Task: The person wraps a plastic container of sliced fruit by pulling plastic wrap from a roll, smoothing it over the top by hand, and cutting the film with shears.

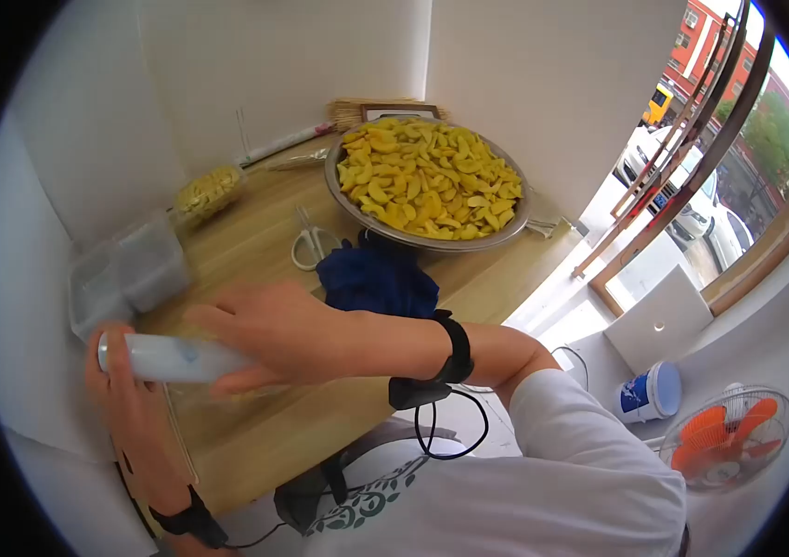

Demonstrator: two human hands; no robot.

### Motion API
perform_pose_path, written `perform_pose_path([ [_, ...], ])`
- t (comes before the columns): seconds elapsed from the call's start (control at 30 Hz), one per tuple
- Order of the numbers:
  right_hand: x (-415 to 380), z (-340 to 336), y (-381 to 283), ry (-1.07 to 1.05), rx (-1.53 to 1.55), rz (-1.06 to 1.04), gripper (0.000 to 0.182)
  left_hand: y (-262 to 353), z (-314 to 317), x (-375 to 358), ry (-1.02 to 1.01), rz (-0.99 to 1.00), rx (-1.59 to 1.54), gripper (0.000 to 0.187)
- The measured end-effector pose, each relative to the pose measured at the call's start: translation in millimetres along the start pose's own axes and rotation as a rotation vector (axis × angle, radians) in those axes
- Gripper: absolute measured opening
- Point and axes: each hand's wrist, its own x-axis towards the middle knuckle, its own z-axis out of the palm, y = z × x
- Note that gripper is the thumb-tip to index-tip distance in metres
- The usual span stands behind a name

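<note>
A pale, whitish cylinder [172, 358] lies sideways between my hands above the wooden table [255, 446]. My left hand [130, 399] has its fingers wrapped round the cylinder's left end. At the other end is my right hand [274, 339], its thumb and fingers spread around the cylinder; it is slightly blurred, and whether it touches is unclear. Beyond my right hand are a dark blue cloth [376, 281] and white-handled scissors [306, 249]. Clear plastic containers [148, 263] stand at the table's left edge.
A large metal bowl [443, 246] of yellow fruit slices stands at the back, with a plastic box of pale pieces [207, 192] left of it. On the right are a white bucket [664, 388], an orange-bladed fan [724, 436] and a glass door frame.
</note>
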Motion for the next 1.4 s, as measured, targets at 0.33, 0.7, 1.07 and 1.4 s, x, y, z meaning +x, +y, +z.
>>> perform_pose_path([
  [0.33, 15.5, 0.6, 15.7, 0.013, 0.437, 0.416, 0.072, 44.3, 48.0, -54.5, 0.061, 0.275, 0.107, 0.050],
  [0.7, 17.8, -12.8, -13.6, 0.053, 0.682, 0.438, 0.065, -18.3, 136.3, -110.6, -0.220, -0.115, -0.756, 0.050],
  [1.07, -14.1, 2.3, -11.7, 0.136, 0.791, 0.509, 0.056, -3.8, 143.4, -115.6, -0.134, 0.013, -0.680, 0.033],
  [1.4, -27.0, 9.5, -5.4, 0.200, 0.956, 0.517, 0.047, -10.7, 141.7, -112.8, 0.043, 0.177, -0.569, 0.024],
])
